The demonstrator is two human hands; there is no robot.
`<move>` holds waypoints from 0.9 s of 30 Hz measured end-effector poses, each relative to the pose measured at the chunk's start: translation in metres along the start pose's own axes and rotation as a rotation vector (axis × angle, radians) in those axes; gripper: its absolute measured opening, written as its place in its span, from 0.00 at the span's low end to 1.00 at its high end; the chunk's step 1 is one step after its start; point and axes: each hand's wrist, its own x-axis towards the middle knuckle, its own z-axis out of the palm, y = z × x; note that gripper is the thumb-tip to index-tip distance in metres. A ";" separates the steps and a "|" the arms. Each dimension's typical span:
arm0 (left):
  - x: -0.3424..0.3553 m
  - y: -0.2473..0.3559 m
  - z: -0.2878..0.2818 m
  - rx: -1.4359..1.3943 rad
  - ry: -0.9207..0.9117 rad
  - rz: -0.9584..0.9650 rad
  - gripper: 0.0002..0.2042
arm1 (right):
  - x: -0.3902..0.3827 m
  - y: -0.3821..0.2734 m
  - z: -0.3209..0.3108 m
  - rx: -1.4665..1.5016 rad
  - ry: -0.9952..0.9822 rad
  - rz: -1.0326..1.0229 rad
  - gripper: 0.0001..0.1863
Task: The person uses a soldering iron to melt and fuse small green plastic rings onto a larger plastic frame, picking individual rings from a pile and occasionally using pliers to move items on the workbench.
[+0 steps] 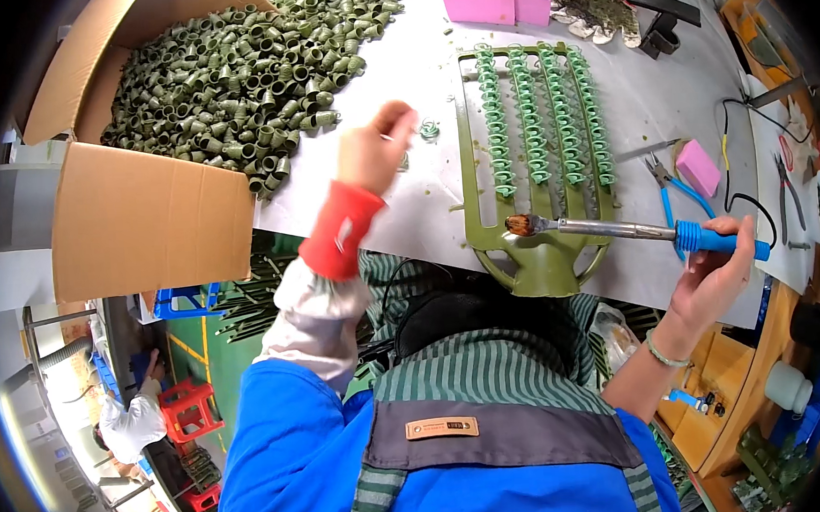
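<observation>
My right hand is wrapped round the blue handle of a soldering iron. Its brown, burnt-looking tip points left, over the lower part of an olive-green plastic frame. Several slats run along that frame, bearing rows of light green curled plastic pieces. Further left, my left hand, with a red cuff at its wrist, is above the table, slightly blurred. Its fingers are curled together; whatever they may hold is hidden. Just right of it lies a small loose green curled piece.
An open cardboard box and a heap of olive-green plastic sockets fill the left side. Blue-handled pliers, a pink block and black cable are right of the frame. Pink blocks and a glove lie behind. A person works far left.
</observation>
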 end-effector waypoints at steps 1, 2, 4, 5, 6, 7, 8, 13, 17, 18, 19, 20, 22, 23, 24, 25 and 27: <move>0.019 -0.027 -0.015 0.252 0.008 0.034 0.08 | -0.001 0.000 0.000 -0.001 -0.009 0.002 0.17; 0.031 -0.033 -0.026 0.457 0.003 -0.012 0.13 | -0.001 0.001 0.000 0.005 -0.020 0.006 0.17; 0.049 -0.054 -0.029 0.649 -0.049 -0.116 0.20 | -0.002 0.000 0.002 0.014 -0.039 0.010 0.17; 0.053 -0.058 -0.028 0.708 -0.088 -0.140 0.22 | -0.003 0.000 0.003 0.017 -0.040 0.010 0.17; 0.054 -0.063 -0.027 0.589 -0.166 -0.178 0.20 | -0.003 0.000 0.004 0.020 -0.042 0.011 0.16; 0.055 -0.060 -0.025 0.584 -0.171 -0.178 0.20 | -0.002 0.000 0.003 0.014 -0.039 0.008 0.16; 0.055 -0.056 -0.024 0.571 -0.218 -0.154 0.17 | -0.002 0.001 0.003 0.014 -0.032 0.002 0.16; 0.047 -0.059 -0.025 0.616 -0.261 0.057 0.08 | -0.003 -0.001 0.005 0.012 -0.031 -0.012 0.17; 0.030 -0.059 -0.036 0.525 -0.074 0.162 0.07 | -0.003 -0.003 0.004 0.019 -0.026 -0.008 0.17; 0.024 -0.055 -0.041 0.560 0.022 0.289 0.08 | -0.002 -0.003 0.004 0.018 -0.025 -0.008 0.17; 0.016 -0.047 -0.045 0.549 0.096 0.310 0.09 | -0.003 -0.003 0.004 0.018 -0.025 -0.007 0.17; 0.011 -0.038 -0.045 0.412 0.064 0.209 0.08 | -0.002 -0.002 0.003 0.012 -0.021 -0.012 0.17; -0.007 -0.021 -0.040 -0.023 -0.026 0.050 0.07 | -0.001 -0.002 0.002 0.010 -0.023 -0.016 0.17; -0.019 0.005 -0.037 -0.170 -0.129 -0.095 0.07 | -0.001 -0.002 0.001 0.000 -0.015 -0.025 0.17; -0.032 0.012 -0.030 -0.191 -0.172 -0.005 0.08 | -0.001 -0.002 0.001 -0.008 -0.010 -0.036 0.17; -0.043 0.018 -0.023 -0.208 -0.214 0.082 0.09 | -0.001 -0.001 0.001 -0.008 -0.011 -0.035 0.17; -0.054 0.045 -0.013 -0.146 -0.330 0.246 0.10 | 0.000 0.001 -0.001 -0.017 -0.019 -0.041 0.17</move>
